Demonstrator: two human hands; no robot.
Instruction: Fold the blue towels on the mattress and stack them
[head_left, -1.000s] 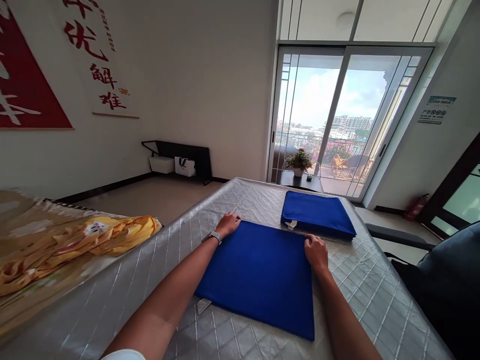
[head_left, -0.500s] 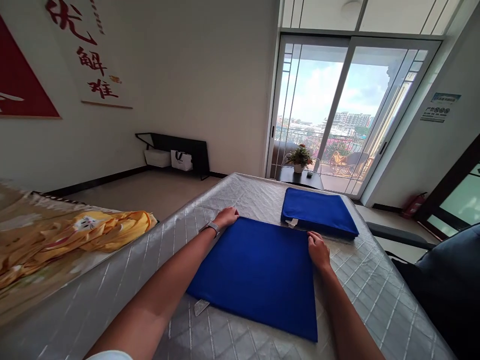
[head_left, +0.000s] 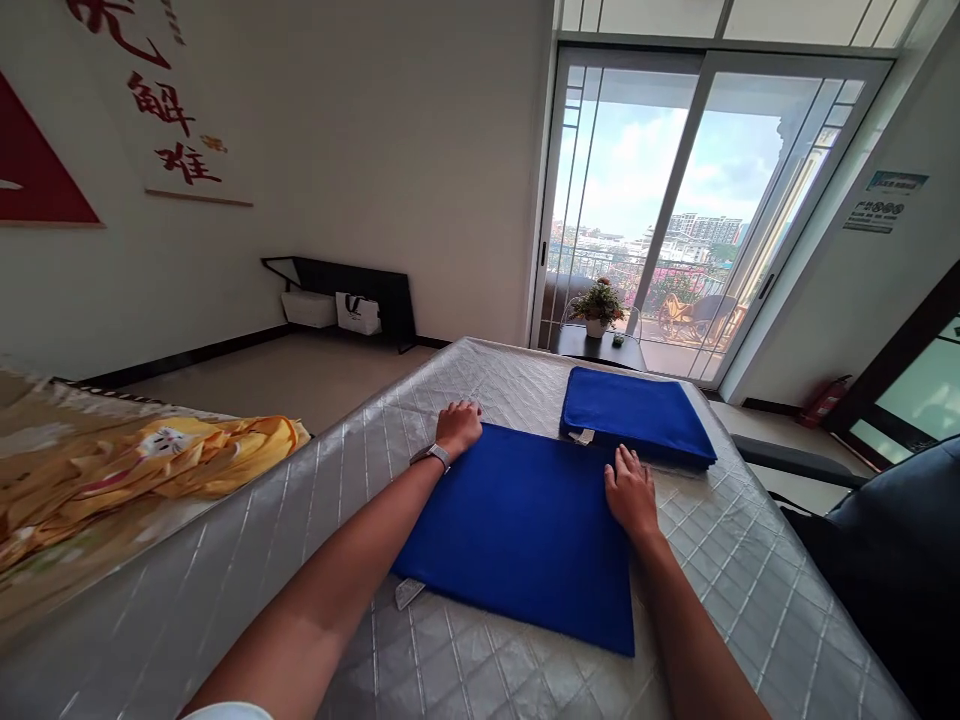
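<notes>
A flat, squarish piece of blue fabric (head_left: 517,540) lies on the silver quilted cover, with a white label sticking out at its near left corner. My left hand (head_left: 459,428), a watch on its wrist, is closed at the far left corner of the fabric with its fingers curled over the edge. On the far right corner rests my right hand (head_left: 631,490), its fingers stretched out and slightly apart. Just beyond it sits a thicker stack of folded blue fabric (head_left: 637,412), also with a white label.
The silver quilted surface (head_left: 517,670) stretches all around the fabric. A rumpled yellow cloth (head_left: 225,455) lies on a bed at left. At right is a black padded chair (head_left: 892,560). A small table with a potted plant (head_left: 597,310) stands before the glass doors.
My right hand has gone from gripping the right edge to lying flat on the corner. My left fingers have curled over more. The near edge of the fabric sits slightly farther away.
</notes>
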